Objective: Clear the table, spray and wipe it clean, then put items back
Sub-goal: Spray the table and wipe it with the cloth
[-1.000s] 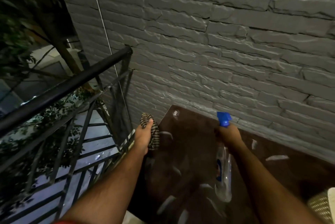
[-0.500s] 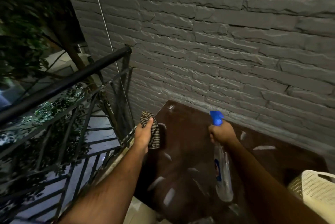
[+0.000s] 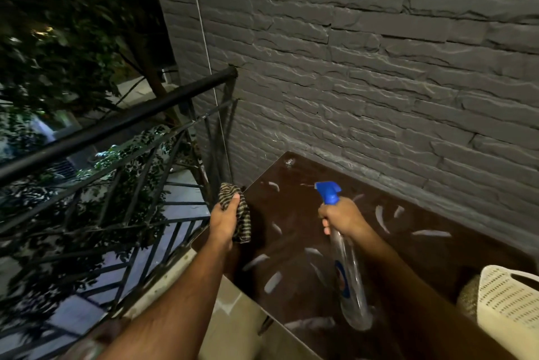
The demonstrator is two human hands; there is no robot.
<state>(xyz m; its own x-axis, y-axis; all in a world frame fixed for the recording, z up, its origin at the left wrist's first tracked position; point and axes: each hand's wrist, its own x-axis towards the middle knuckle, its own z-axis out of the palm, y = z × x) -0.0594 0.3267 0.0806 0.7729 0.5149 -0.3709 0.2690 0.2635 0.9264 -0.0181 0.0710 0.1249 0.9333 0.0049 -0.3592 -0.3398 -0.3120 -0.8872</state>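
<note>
The dark brown counter (image 3: 320, 231) stands against the brick wall (image 3: 379, 82), its glossy top streaked with pale marks. The spraying step appears under way. The right hand (image 3: 341, 218) grips a clear spray bottle (image 3: 348, 281) with a blue nozzle over the middle. The left hand (image 3: 224, 221) holds a striped cloth (image 3: 237, 215) at the left edge; wiping should follow.

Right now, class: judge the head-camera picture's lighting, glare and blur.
Head view: dim night light, the trees at far left nearly black; pale streaks of glare on the glossy brown table; railing and wall lines bend from the wide lens; left hand with striped cloth and right hand with spray bottle fairly sharp.
</note>
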